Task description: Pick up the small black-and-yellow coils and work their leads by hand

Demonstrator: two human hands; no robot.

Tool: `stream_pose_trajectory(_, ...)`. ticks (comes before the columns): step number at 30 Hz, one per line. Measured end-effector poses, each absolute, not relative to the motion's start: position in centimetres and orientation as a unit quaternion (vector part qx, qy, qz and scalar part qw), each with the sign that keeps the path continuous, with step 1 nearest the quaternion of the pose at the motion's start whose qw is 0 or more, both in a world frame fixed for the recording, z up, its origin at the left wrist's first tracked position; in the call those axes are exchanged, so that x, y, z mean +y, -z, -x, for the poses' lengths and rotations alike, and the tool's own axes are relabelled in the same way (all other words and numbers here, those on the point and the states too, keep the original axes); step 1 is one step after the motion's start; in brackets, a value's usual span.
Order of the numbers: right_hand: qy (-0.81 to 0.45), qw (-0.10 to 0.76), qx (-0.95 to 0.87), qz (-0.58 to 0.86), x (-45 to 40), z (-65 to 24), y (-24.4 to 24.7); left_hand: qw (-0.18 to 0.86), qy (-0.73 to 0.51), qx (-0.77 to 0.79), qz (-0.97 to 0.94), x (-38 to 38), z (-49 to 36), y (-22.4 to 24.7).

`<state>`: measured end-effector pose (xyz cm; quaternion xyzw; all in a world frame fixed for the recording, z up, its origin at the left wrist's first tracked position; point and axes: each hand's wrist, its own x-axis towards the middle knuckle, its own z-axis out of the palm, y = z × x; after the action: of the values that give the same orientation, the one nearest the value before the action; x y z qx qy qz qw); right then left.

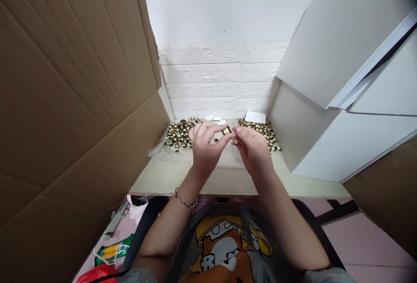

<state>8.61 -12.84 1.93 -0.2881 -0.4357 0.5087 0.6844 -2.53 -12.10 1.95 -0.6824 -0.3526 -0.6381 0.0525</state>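
Between the thumb and index finger of my left hand (pixel 208 141) is a small transformer (pixel 226 131), with a yellow-wrapped middle and black toothed edges. My right hand (pixel 250 141) is closed in a pinch just right of it, thumb against fingers. Whatever those right fingertips hold is too small to make out. Behind my left hand lies a pile of similar yellow-and-black transformers (pixel 178 134). A second pile of them (pixel 269 134) lies behind and right of my right hand, partly hidden by it.
A white card (pixel 256 117) rests at the back of the right pile. White scraps (pixel 215 119) lie near the wall. A tall cardboard sheet (pixel 81 78) bounds the left side; white boxes (pixel 312 122) bound the right. The pale table's front edge (pixel 208 187) is close to my body.
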Motion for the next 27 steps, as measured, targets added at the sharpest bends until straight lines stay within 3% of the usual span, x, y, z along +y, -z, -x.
stream_pose_trajectory(7,-0.371,0.709,-0.498,0.334,-13.2,-8.9,-2.4,0.226,0.6,-0.36,0.678,-12.2,2.7,-2.3)
stream_pose_trajectory(21,-0.102,0.691,-0.603,0.386,-14.2,-8.8,-2.6,0.262,0.575,-0.382,0.674,-12.3,2.6,-2.0)
stream_pose_trajectory(24,-0.1,0.703,-0.589,0.385,-14.1,-8.9,-2.6,0.263,0.576,-0.376,0.677,-12.4,2.5,-2.0)
stream_pose_trajectory(27,-0.204,0.72,-0.548,0.372,-13.6,-9.0,-2.5,0.263,0.583,-0.37,0.674,-12.5,2.4,-2.1)
